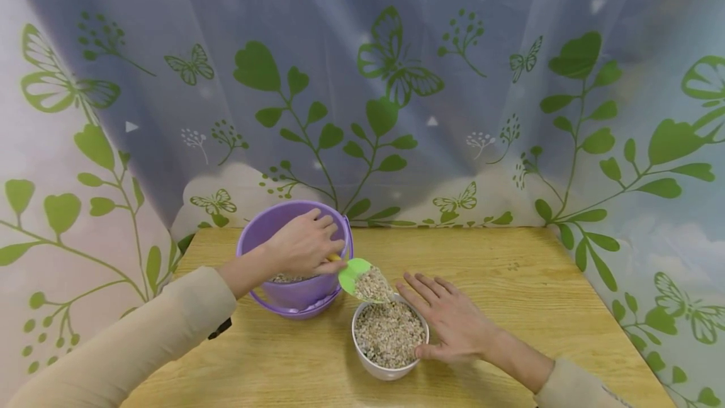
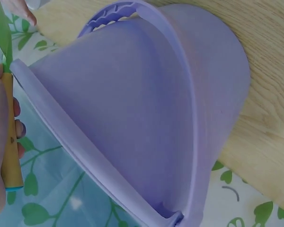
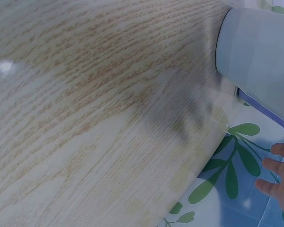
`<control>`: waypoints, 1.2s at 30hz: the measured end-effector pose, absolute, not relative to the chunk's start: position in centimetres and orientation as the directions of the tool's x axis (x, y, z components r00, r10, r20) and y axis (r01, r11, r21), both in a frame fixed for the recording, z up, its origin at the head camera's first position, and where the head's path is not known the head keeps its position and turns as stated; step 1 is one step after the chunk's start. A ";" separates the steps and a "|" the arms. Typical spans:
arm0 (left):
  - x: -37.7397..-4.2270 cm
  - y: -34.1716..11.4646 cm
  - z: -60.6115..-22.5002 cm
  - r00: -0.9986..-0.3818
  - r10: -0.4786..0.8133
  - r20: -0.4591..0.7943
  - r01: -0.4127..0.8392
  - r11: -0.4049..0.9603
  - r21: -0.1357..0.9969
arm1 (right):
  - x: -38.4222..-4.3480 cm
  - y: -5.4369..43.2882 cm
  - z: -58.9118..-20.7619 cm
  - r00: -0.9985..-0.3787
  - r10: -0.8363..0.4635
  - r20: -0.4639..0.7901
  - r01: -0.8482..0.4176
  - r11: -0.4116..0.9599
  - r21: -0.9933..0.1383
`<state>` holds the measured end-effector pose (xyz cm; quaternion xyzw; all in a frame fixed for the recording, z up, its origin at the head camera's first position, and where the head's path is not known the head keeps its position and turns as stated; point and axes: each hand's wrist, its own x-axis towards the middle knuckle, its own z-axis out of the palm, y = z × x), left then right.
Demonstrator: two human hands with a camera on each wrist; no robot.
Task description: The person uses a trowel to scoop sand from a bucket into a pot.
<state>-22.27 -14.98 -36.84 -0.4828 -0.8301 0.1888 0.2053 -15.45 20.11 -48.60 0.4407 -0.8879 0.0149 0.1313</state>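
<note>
My left hand [image 1: 306, 245] grips the yellow handle of a small shovel [image 1: 348, 276] with a green blade. Pale grains heap the blade, whose tip hangs over the near side of a white bowl's far rim. That bowl [image 1: 386, 371] is filled almost to the brim with the same mixed grains [image 1: 389, 335]. My right hand [image 1: 453, 320] rests against the bowl's right side, fingers extended and thumb at the rim. In the left wrist view, the fingers wrap round the handle [image 2: 10, 142]. Extended fingers of the right hand [image 3: 280, 172] show beside the bowl [image 3: 258, 56] in the right wrist view.
A purple bucket [image 1: 283, 298] with its handle lowered stands left of the bowl, under my left forearm, with grains inside. Both stand on a wooden table [image 1: 487, 263]. A curtain [image 1: 317, 11] printed with leaves and butterflies hangs behind and at both sides.
</note>
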 end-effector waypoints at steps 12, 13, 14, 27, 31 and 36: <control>-21.5 -13.9 -36.7 -0.428 0.892 0.146 0.714 0.433 -0.551 | -15.4 20.1 -48.4 -0.584 -0.781 0.220 -0.787 0.611 0.082; -21.3 -13.8 -36.6 -0.430 0.892 0.140 0.712 0.430 -0.555 | -15.4 20.1 -48.5 -0.584 -0.781 0.221 -0.787 0.612 0.084; -21.3 -13.7 -36.6 -0.433 0.892 0.133 0.712 0.428 -0.557 | -15.4 20.1 -48.5 -0.584 -0.781 0.222 -0.786 0.612 0.086; -20.5 -13.0 -36.3 -0.446 0.892 0.079 0.698 0.401 -0.594 | -15.2 20.0 -48.1 -0.590 -0.777 0.218 -0.783 0.617 0.081; -20.4 -13.0 -36.3 -0.440 0.895 0.074 0.697 0.392 -0.601 | -15.3 20.0 -48.2 -0.588 -0.779 0.218 -0.783 0.616 0.088; -20.2 -12.9 -36.4 -0.444 0.894 0.063 0.686 0.384 -0.618 | -15.2 19.9 -48.0 -0.593 -0.777 0.211 -0.779 0.620 0.093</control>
